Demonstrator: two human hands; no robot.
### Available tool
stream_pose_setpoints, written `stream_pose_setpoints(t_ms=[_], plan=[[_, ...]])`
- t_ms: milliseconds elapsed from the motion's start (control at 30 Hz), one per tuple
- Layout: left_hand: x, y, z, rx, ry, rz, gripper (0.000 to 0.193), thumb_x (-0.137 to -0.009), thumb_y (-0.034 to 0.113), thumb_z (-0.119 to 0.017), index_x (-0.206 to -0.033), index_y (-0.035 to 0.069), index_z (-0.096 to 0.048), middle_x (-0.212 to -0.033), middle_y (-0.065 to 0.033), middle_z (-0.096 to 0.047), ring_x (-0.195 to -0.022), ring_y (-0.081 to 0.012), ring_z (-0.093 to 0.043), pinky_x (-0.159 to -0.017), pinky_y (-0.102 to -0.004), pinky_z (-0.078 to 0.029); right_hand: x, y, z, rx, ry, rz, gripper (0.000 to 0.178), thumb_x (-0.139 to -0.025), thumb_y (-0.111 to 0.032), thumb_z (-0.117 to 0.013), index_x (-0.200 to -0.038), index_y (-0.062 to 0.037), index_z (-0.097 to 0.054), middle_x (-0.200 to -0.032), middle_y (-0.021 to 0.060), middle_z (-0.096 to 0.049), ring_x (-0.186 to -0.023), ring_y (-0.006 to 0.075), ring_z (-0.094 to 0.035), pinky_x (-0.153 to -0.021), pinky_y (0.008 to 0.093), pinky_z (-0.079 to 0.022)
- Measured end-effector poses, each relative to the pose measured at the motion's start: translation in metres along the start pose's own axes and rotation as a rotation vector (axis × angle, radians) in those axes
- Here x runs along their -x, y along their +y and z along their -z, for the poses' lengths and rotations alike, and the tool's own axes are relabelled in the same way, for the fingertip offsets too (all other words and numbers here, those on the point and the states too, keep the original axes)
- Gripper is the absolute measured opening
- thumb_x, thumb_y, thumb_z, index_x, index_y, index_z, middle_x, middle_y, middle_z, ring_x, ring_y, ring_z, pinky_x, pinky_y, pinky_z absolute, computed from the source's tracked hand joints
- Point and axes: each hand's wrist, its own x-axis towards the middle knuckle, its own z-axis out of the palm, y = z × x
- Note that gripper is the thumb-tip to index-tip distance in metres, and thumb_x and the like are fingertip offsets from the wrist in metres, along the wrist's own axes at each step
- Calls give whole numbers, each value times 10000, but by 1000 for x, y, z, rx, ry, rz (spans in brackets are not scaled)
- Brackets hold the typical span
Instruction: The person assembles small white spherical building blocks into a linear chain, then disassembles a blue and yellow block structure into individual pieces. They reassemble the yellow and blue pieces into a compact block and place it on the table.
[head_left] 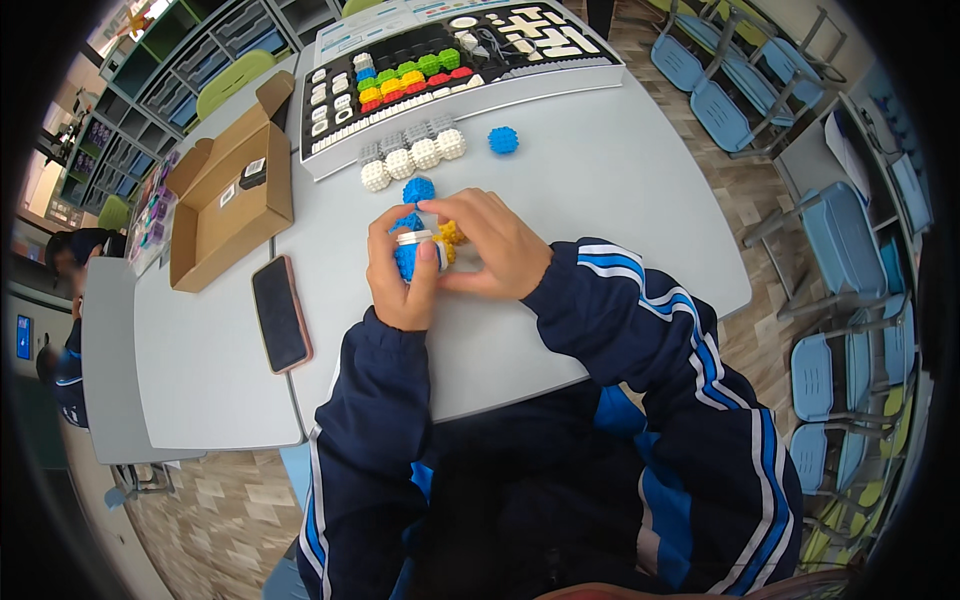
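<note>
A small assembly of studded building blocks is between my hands, over the near part of the table. Its blue blocks [405, 262] sit below and beside a white round connector [412, 238], and yellow blocks [450, 236] show on the right side. My left hand [402, 305] is closed round the lower blue part, thumb against the white piece. My right hand [508, 248] curves over the right side, its index fingertip at the blue block [419, 190] at the top and its thumb low by the assembly. My fingers hide some of the joints.
White [412, 161] and grey blocks stand in a row, with a loose blue block [503, 140] to their right. Behind is a large kit tray [470, 100] of sorted parts. An open cardboard box [235, 215] and a phone [282, 314] lie left. Blue chairs [850, 240] stand right.
</note>
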Motion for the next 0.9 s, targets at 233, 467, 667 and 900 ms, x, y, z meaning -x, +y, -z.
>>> stream_pose_setpoints(t_ms=[233,467,667,900], plan=[[3,0,-4,-170,-107,-64,487,-871,260,-668,-1262,9,-523,-807,-91,-633,-822,-245,-514,-795,-361,-435,13,14,-11,-30,-196,-105,353,-713,-209,-762,-985,-37,-619,-879,120,-635,-868,317,-617,-768,414,-491],[-3,11,-5,-520,31,-485,423,-753,251,-745,-1097,32,-631,-817,-87,-658,-620,-227,-463,-667,-343,-337,21,7,-15,-55,-135,-142,260,-755,-129,-702,-953,-16,-577,-814,150,-653,-752,336,-659,-666,419,-525],[-9,16,5,-537,2,-517,198,-762,216,-684,-877,57,-658,-693,-49,-636,-504,-226,-409,-627,-343,-283,20,5,-20,-190,-123,-122,159,-777,-79,-670,-884,-25,-565,-656,134,-617,-597,335,-634,-555,405,-496],[-3,15,8,-333,45,-347,179,-803,206,-606,-827,34,-652,-638,-66,-590,-611,-179,-454,-633,-321,-311,15,-7,-18,-307,-141,-189,67,-770,-25,-631,-830,-25,-600,-676,131,-627,-583,328,-625,-554,409,-494]])
